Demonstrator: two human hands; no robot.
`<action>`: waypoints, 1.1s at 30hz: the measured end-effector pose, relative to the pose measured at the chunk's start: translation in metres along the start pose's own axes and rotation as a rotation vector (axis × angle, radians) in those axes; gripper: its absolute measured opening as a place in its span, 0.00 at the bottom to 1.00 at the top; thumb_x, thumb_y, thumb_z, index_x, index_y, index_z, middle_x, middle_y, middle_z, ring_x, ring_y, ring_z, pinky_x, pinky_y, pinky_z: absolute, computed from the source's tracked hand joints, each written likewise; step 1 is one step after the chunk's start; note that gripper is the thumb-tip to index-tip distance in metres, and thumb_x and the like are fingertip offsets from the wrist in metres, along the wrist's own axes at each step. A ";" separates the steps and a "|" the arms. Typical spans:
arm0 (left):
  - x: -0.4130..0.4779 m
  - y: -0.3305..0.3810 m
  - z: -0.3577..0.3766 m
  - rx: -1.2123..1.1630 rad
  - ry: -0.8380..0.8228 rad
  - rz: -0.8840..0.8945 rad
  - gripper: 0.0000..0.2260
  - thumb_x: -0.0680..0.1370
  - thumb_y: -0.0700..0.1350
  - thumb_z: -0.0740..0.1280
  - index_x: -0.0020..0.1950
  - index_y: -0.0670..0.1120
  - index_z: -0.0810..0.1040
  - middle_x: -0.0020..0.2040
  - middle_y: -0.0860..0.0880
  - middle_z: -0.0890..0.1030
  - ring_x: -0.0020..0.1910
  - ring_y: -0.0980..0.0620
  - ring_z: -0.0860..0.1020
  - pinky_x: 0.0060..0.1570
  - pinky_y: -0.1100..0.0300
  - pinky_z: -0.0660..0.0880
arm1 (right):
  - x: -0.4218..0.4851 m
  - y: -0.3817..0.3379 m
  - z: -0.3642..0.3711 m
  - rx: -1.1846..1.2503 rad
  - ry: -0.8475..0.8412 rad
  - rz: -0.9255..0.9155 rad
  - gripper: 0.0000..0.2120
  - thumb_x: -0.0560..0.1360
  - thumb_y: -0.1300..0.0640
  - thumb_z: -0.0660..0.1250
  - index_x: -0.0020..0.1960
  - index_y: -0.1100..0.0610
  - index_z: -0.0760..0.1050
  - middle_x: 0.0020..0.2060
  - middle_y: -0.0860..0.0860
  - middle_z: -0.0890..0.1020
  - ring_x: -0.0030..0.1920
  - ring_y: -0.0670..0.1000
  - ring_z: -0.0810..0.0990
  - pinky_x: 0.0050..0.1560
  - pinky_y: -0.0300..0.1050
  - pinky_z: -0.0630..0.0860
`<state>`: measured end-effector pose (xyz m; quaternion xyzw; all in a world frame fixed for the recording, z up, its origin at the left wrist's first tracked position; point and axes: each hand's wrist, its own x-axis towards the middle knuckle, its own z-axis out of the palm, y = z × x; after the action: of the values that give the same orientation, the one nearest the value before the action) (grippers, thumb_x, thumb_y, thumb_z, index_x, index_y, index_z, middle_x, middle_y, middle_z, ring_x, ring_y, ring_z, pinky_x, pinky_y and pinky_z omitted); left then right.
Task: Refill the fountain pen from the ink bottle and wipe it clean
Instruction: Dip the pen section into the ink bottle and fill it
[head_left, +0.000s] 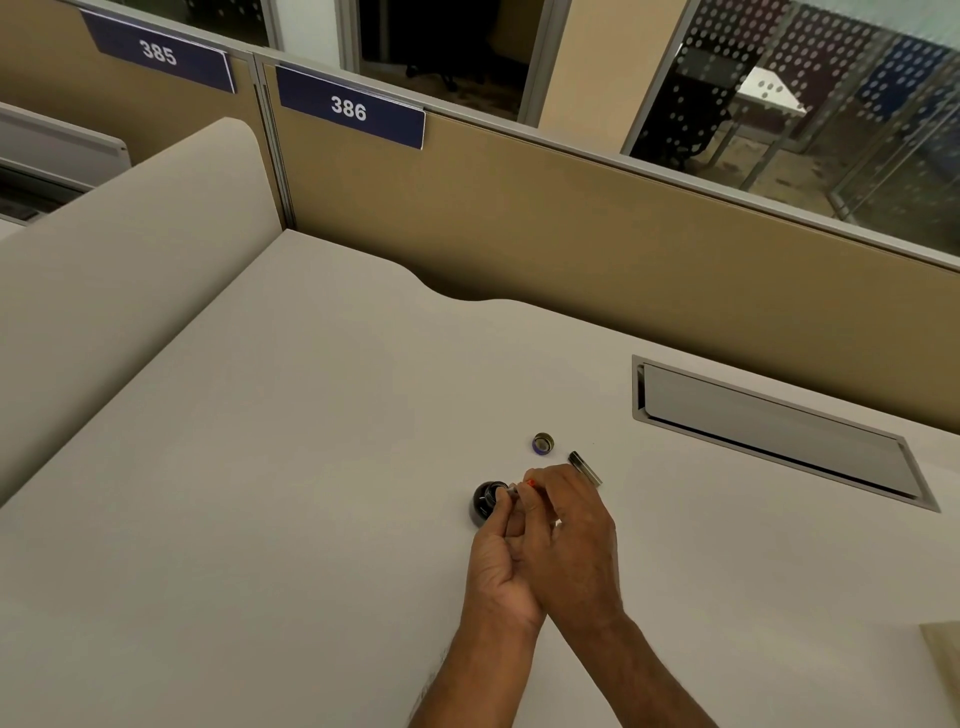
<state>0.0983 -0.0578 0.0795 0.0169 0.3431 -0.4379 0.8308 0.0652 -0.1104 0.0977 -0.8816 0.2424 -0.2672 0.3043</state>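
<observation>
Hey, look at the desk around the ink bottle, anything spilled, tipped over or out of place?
Nothing stands out. The ink bottle stands open on the desk with no ink visible around it. Its cap and a dark pen part lie just beyond the hands, as expected mid-refill. Both hands work at the bottle's mouth.

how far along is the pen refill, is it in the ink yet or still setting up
Done: the ink bottle is open, its cap lying apart on the desk, and a dark pen part is set aside. In hand: both hands, left hand and right hand, hold a small pen piece at the bottle's mouth; whether it touches ink is too small to tell. Left: reassembling, wiping; no cloth is clearly visible.
</observation>
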 end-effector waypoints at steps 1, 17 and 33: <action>-0.001 0.000 0.001 0.000 -0.006 -0.003 0.20 0.72 0.42 0.70 0.62 0.38 0.79 0.52 0.40 0.83 0.62 0.45 0.79 0.52 0.49 0.81 | 0.000 0.000 0.000 -0.001 -0.002 0.004 0.04 0.78 0.62 0.68 0.48 0.55 0.81 0.42 0.45 0.81 0.45 0.46 0.80 0.47 0.41 0.79; -0.007 -0.001 0.008 -0.087 -0.034 -0.008 0.15 0.71 0.42 0.70 0.55 0.37 0.82 0.48 0.39 0.85 0.50 0.43 0.83 0.41 0.47 0.84 | 0.002 -0.006 -0.001 -0.038 0.007 0.043 0.03 0.78 0.57 0.69 0.47 0.53 0.81 0.41 0.45 0.81 0.43 0.45 0.80 0.45 0.40 0.80; -0.010 0.000 0.009 -0.063 -0.029 -0.013 0.15 0.71 0.42 0.70 0.56 0.37 0.81 0.50 0.39 0.84 0.53 0.43 0.81 0.43 0.46 0.83 | 0.002 -0.002 0.003 -0.017 -0.030 0.016 0.03 0.78 0.62 0.68 0.48 0.56 0.80 0.41 0.48 0.81 0.44 0.48 0.80 0.46 0.45 0.80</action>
<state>0.0992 -0.0539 0.0917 -0.0178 0.3447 -0.4326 0.8329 0.0690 -0.1094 0.0979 -0.8861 0.2473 -0.2492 0.3025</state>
